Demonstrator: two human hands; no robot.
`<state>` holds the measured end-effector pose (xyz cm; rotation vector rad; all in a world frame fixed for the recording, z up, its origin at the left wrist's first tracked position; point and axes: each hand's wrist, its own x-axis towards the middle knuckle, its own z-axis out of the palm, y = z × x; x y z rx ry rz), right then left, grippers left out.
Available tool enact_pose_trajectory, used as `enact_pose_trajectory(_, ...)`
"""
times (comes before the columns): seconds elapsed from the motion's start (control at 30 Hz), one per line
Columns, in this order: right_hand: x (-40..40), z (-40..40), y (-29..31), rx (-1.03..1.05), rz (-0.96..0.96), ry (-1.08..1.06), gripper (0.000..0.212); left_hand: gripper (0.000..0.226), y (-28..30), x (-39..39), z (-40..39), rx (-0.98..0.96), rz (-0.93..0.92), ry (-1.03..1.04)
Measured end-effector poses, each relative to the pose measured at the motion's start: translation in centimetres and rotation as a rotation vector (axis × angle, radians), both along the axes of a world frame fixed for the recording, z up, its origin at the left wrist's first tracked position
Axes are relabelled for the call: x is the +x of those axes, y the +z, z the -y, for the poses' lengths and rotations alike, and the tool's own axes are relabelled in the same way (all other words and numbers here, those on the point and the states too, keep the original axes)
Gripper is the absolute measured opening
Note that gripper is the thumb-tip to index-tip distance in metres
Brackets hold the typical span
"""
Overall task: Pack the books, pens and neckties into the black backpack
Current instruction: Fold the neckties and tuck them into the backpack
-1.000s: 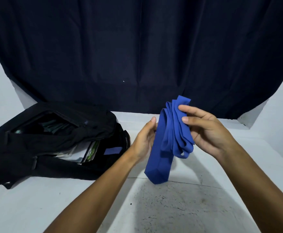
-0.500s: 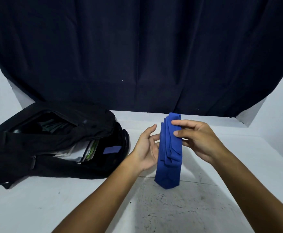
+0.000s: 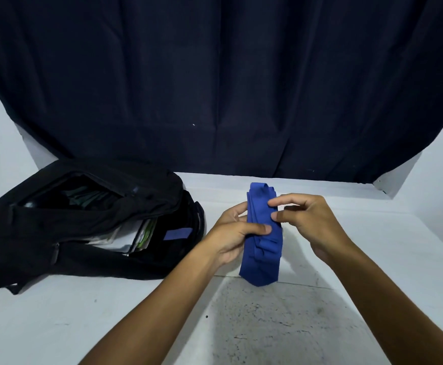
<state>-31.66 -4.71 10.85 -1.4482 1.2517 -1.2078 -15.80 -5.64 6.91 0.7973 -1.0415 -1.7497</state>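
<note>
— Where's the tie now?

— The blue necktie (image 3: 263, 238) is folded into a long bundle and held upright between both hands, above the white table (image 3: 57, 325), to the right of the black backpack (image 3: 88, 219). Its pointed end hangs lowest, near the tabletop.

— And the hands, same as a moment ago?

— No. Half a second back the left hand (image 3: 232, 239) was open beside the tie, fingers barely touching it. Now its thumb lies across the front of the folds and its fingers sit behind, so it grips the bundle. The right hand (image 3: 311, 222) pinches the upper part with its fingertips, much as before, though the tie sits lower and the folds look tighter and more squared than a second ago, when loops hung loose.

— The bag?

— Unmoved. It lies on its side at the left, unzipped, with books (image 3: 136, 237) showing in the opening, and a dark curtain (image 3: 215, 88) hangs behind.
</note>
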Motion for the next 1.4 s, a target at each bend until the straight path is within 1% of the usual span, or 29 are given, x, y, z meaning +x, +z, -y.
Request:
enact_pose_trajectory(0.13,0.1,-0.3,-0.7,0.204,0.195,0.097,0.025,0.049,0.1,-0.4,-0.1,-0.058,0.055,0.027)
enact_pose_trajectory(0.23,0.5,-0.2,-0.8,0.199,0.286,0.098,0.027,0.048,0.0,-0.8,-0.2,-0.092,0.107,0.059)
enact_pose_trajectory(0.37,0.8,-0.2,-0.7,0.179,0.31,0.103,0.032,0.048,0.2,-0.8,-0.3,-0.118,0.151,0.065)
enact_pose_trajectory(0.47,0.9,-0.2,-0.8,0.176,0.373,0.082,0.032,0.048,0.0,-0.6,-0.2,-0.166,0.2,0.075)
enact_pose_trajectory(0.57,1.0,-0.1,-1.1,0.154,0.392,0.004,0.03,0.057,-0.5,-0.6,-0.3,-0.205,0.297,0.101)
enact_pose_trajectory(0.6,1.1,-0.1,-1.1,0.131,0.373,-0.026,0.03,0.056,-0.7,-0.7,-0.3,-0.205,0.325,0.131)
enact_pose_trajectory(0.63,1.1,-0.1,-1.2,0.1,0.35,-0.052,0.031,0.048,-0.9,-0.8,-0.5,-0.212,0.35,0.185)
enact_pose_trajectory(0.7,1.0,0.1,-1.0,0.041,0.316,-0.092,0.033,0.025,-1.2,-1.1,-0.9,-0.279,0.424,0.398)
enact_pose_trajectory(0.73,0.9,0.1,-0.9,0.02,0.307,-0.104,0.033,0.029,-1.6,-1.1,-1.3,-0.288,0.448,0.521)
enact_pose_trajectory(0.77,0.7,0.1,-0.7,0.002,0.301,-0.11,0.033,0.036,-2.1,-1.2,-1.5,-0.245,0.463,0.603)
enact_pose_trajectory(0.8,0.6,0.0,-0.5,-0.015,0.298,-0.11,0.034,0.039,-2.6,-1.2,-1.9,-0.148,0.472,0.624)
enact_pose_trajectory(0.83,0.5,0.0,-0.4,-0.029,0.296,-0.105,0.034,0.041,-3.2,-1.2,-2.3,-0.001,0.468,0.572)
enact_pose_trajectory(0.87,0.4,-0.1,-0.4,-0.038,0.291,-0.098,0.035,0.045,-3.9,-1.3,-2.7,0.169,0.432,0.444)
enact_pose_trajectory(0.9,0.4,-0.2,-0.4,-0.042,0.28,-0.089,0.036,0.053,-4.3,-1.4,-3.1,0.336,0.352,0.287)
enact_pose_trajectory(0.93,0.5,-0.3,-0.5,-0.042,0.266,-0.08,0.036,0.064,-4.8,-1.4,-3.3,0.47,0.215,0.145)
enact_pose_trajectory(0.97,0.7,-0.5,-0.6,-0.037,0.256,-0.065,0.036,0.074,-5.3,-1.5,-3.2,0.549,0.041,0.051)
enact_pose_trajectory(1.03,0.9,-0.8,-1.0,-0.005,0.257,-0.022,0.035,0.083,-5.6,-1.6,-2.8,0.57,-0.261,0.004)
enact_pose_trajectory(1.1,1.0,-1.4,-1.4,0.036,0.259,0.036,0.035,0.081,-5.2,-1.6,-2.5,0.561,-0.452,0.063)
enact_pose_trajectory(1.17,1.1,-2.2,-2.1,0.08,0.246,0.097,0.036,0.078,-5.0,-1.2,-1.9,0.534,-0.519,0.125)
enact_pose_trajectory(1.23,0.9,-2.8,-2.8,0.12,0.229,0.159,0.037,0.073,-4.8,-0.4,-1.3,0.487,-0.488,0.143)
enact_pose_trajectory(1.33,0.6,-3.4,-3.6,0.148,0.189,0.22,0.036,0.071,-4.7,0.5,-1.1,0.394,-0.467,0.083)
enact_pose_trajectory(1.4,0.5,-3.4,-3.7,0.138,0.201,0.204,0.035,0.071,-4.8,0.5,-1.4,0.333,-0.46,0.052)
